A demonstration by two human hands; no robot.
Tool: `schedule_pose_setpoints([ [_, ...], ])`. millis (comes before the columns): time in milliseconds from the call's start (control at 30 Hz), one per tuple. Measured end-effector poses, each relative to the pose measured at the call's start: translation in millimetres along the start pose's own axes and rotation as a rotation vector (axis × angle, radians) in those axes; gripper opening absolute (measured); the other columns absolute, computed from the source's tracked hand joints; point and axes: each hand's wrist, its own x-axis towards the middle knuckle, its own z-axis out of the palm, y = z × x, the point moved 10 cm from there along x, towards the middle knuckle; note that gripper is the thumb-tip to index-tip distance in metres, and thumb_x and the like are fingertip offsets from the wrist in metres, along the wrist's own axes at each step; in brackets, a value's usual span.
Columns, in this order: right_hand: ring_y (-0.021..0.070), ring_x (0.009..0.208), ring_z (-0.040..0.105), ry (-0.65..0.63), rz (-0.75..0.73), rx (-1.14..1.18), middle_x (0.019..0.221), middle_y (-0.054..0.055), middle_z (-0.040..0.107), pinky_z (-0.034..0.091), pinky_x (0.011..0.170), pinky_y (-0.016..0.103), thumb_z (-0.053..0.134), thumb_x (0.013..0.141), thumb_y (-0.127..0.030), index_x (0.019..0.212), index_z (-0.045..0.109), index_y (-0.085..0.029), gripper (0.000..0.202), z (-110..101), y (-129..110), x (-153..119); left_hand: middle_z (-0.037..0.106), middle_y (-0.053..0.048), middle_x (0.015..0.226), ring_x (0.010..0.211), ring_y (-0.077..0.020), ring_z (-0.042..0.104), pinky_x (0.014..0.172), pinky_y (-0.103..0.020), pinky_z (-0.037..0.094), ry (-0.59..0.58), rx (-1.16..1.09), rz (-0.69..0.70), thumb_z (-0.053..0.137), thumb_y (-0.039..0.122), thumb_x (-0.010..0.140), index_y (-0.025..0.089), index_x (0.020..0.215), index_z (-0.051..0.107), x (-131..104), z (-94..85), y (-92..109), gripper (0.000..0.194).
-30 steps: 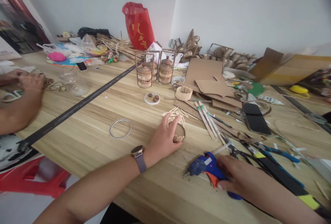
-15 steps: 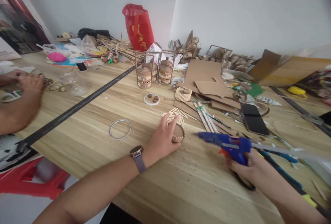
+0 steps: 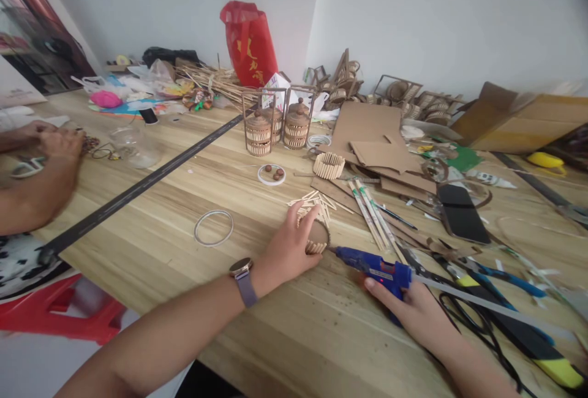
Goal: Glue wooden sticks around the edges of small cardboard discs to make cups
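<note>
Wood-grain tabletop (image 3: 165, 226) is pretty busy: right hand (image 3: 416, 311) is wrapped round a glue gun (image 3: 374, 268), tip near 4 o'clock on the stick-sided cup (image 3: 320, 237). Left hand (image 3: 285, 252) is clamped on that cup, at the palm's 2 o'clock, loose sticks (image 3: 324, 202) just beyond.

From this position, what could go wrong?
The blue plastic glue gun in the bare right hand has its nozzle close to the thumb of the bare left hand; if hot, it might burn skin.
The small round cup of pale wooden slats could shift if nudged.
Loose pale wooden sticks behind it might scatter.
</note>
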Motion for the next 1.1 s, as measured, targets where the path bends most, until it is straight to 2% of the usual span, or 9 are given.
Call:
schedule_pose_setpoints([
  [133, 0.0266, 0.083, 0.07, -0.02, -0.035, -0.035, 0.089, 0.007, 0.077, 0.056, 0.083, 0.039, 0.053, 0.082, -0.055, 0.097, 0.073, -0.018, 0.044, 3, -4, -1, 0.018, -0.015, 0.148, 0.136, -0.036, 0.033, 0.102, -0.05, 0.045, -0.012, 0.008, -0.022, 0.074, 0.014, 0.068, 0.03, 0.145, 0.018, 0, 0.3, -1, 0.097],
  [300, 0.0262, 0.079, 0.07, -0.028, -0.048, -0.042, 0.083, 0.006, 0.076, 0.058, 0.075, 0.036, 0.052, 0.083, -0.053, 0.086, 0.073, -0.02, 0.039, 4, -10, -3, 0.018, -0.015, 0.149, 0.136, -0.0356, 0.034, 0.103, -0.05, 0.045, -0.024, -0.008, -0.039, 0.074, 0.014, 0.068, 0.028, 0.146, 0.02, -1, 0.2, -2, 0.096],
  [433, 0.0261, 0.077, 0.069, -0.037, -0.042, -0.046, 0.081, 0.006, 0.076, 0.057, 0.071, 0.035, 0.052, 0.083, -0.053, 0.088, 0.073, -0.02, 0.039, 5, -11, -3, 0.018, -0.015, 0.149, 0.136, -0.0357, 0.034, 0.104, -0.051, 0.044, -0.015, -0.023, -0.032, 0.074, 0.014, 0.068, 0.028, 0.146, 0.021, -1, -0.3, -2, 0.095],
  [833, 0.0269, 0.077, 0.07, -0.059, -0.023, -0.066, 0.083, 0.008, 0.076, 0.057, 0.075, 0.037, 0.05, 0.082, -0.055, 0.086, 0.073, -0.018, 0.044, 10, -14, -2, 0.018, -0.018, 0.149, 0.138, -0.0366, 0.03, 0.104, -0.052, 0.043, -0.03, 0.005, -0.031, 0.074, 0.013, 0.069, 0.024, 0.146, 0.02, 0, 1.3, -1, 0.094],
  [1100, 0.0259, 0.071, 0.069, -0.043, -0.044, -0.098, 0.08, 0.006, 0.077, 0.057, 0.074, 0.038, 0.05, 0.082, -0.054, 0.091, 0.074, -0.019, 0.044, 9, -18, -1, 0.017, -0.016, 0.15, 0.137, -0.0368, 0.031, 0.104, -0.053, 0.042, -0.019, -0.018, -0.022, 0.072, 0.012, 0.069, 0.028, 0.146, 0.019, -1, 2.3, -3, 0.095],
])
